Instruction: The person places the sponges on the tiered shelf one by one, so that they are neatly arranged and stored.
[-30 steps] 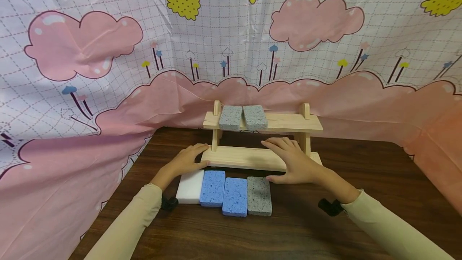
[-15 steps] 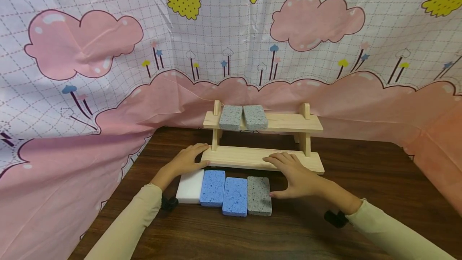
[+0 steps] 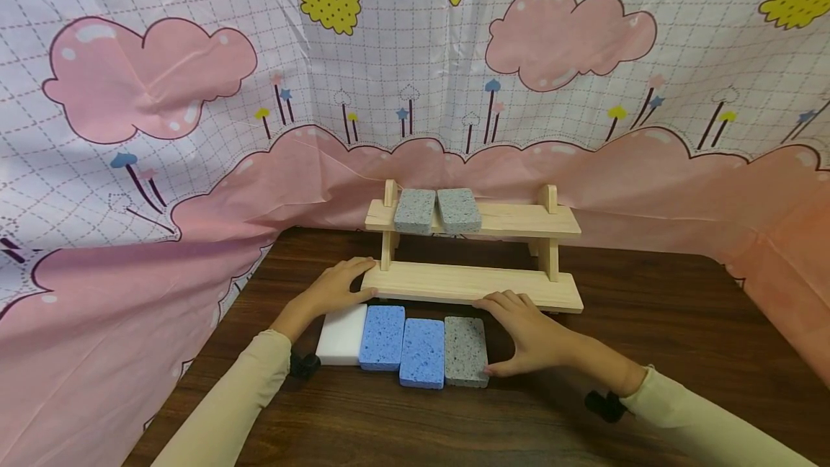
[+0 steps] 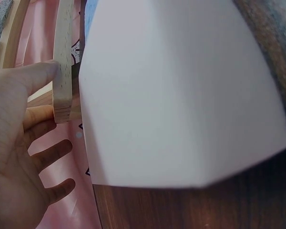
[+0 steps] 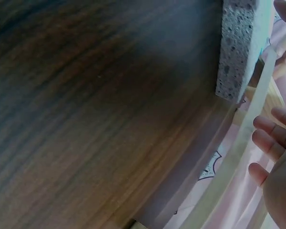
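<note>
My left hand (image 3: 329, 288) pinches the left end of a wooden shelf's lower board (image 3: 447, 281), thumb in front. The left wrist view shows its thumb and index finger on either side of that board end (image 4: 63, 76). My right hand (image 3: 534, 337) has its fingers spread and holds nothing; its thumb is by the right edge of a grey sponge (image 3: 465, 353), contact unclear. Left of that sponge lie two blue sponges, one nearer (image 3: 423, 355) and one farther left (image 3: 382, 337), then a white sponge block (image 3: 344, 337).
Two grey sponges, left (image 3: 415, 209) and right (image 3: 459, 209), lie on the shelf's upper board (image 3: 519, 218). The shelf stands on a dark wooden table (image 3: 363, 427). A patterned cloth (image 3: 415, 121) hangs behind and at the sides.
My right hand has come down from above the lower board toward the front, its thumb now lower beside the grey sponge. The left hand and the sponges have stayed put.
</note>
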Demonstrator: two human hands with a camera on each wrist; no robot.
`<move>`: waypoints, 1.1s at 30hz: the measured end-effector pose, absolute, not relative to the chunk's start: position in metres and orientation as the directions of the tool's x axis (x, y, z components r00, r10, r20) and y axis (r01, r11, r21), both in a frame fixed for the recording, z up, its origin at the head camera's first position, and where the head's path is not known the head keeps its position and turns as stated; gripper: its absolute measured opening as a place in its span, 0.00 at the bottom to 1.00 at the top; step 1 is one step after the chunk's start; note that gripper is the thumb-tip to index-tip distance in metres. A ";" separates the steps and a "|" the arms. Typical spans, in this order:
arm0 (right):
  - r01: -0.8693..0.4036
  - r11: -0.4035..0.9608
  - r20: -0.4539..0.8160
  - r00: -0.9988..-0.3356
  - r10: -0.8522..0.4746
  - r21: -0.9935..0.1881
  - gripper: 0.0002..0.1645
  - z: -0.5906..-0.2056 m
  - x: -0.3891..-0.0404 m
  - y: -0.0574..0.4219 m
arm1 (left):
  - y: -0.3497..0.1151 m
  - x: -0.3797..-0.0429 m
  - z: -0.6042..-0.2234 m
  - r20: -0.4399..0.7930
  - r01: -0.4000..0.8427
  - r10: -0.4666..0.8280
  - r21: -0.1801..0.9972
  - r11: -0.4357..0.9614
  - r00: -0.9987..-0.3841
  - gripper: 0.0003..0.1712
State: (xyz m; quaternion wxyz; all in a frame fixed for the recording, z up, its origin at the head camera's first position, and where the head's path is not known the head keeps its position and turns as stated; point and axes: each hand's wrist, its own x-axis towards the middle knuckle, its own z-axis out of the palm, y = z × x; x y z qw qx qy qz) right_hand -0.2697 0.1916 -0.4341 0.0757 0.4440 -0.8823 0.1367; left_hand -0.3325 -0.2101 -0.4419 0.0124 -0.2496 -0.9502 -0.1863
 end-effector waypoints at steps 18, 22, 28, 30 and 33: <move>-0.794 0.589 0.201 -0.608 -0.768 -0.150 0.66 -0.450 -0.268 0.192 | -0.211 -0.334 -0.444 0.118 0.477 0.467 0.349 0.807 -0.876 0.40; -0.791 0.593 0.185 -0.611 -0.770 -0.148 0.68 -0.451 -0.268 0.191 | -0.211 -0.334 -0.444 0.122 0.479 0.467 0.347 0.806 -0.876 0.40; -0.788 0.595 0.167 -0.616 -0.770 -0.158 0.70 -0.452 -0.268 0.190 | -0.211 -0.334 -0.444 0.126 0.484 0.472 0.347 0.803 -0.873 0.40; -0.787 0.596 0.162 -0.616 -0.771 -0.158 0.71 -0.453 -0.268 0.189 | -0.211 -0.334 -0.444 0.127 0.485 0.472 0.348 0.802 -0.872 0.40; -0.787 0.597 0.154 -0.616 -0.772 -0.157 0.72 -0.454 -0.269 0.189 | -0.211 -0.335 -0.444 0.126 0.485 0.473 0.349 0.801 -0.872 0.40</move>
